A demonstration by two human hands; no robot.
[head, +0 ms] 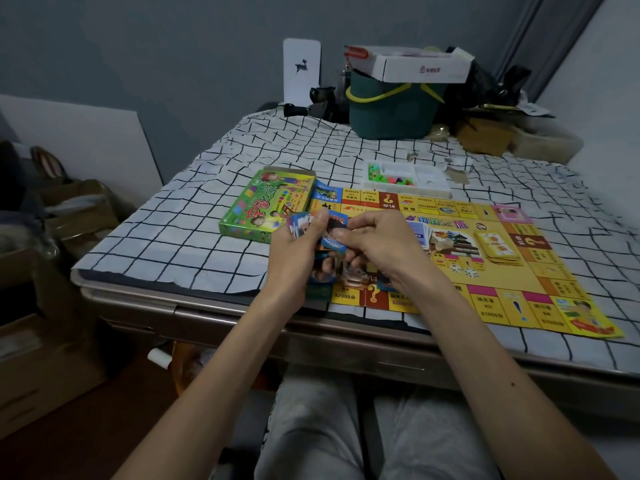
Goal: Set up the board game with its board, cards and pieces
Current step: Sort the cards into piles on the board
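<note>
Where the hands meet, they hide the near left part of the board (550,271), which lies flat on the checked cloth (173,216) and stretches away to their right. Far beyond them stands a green bucket (388,112) with a white carton (426,67) on top. Just left of the left hand lies the green box (263,206). Past the board sits a white tray (408,178) of pieces too small to tell apart. The left hand (294,251) grips a fanned bunch of cards (332,244); the right hand (377,244), fingers curled, pinches one of them. Right of it, on the board, lie a yellow stack (498,247) and dice (471,272).
</note>
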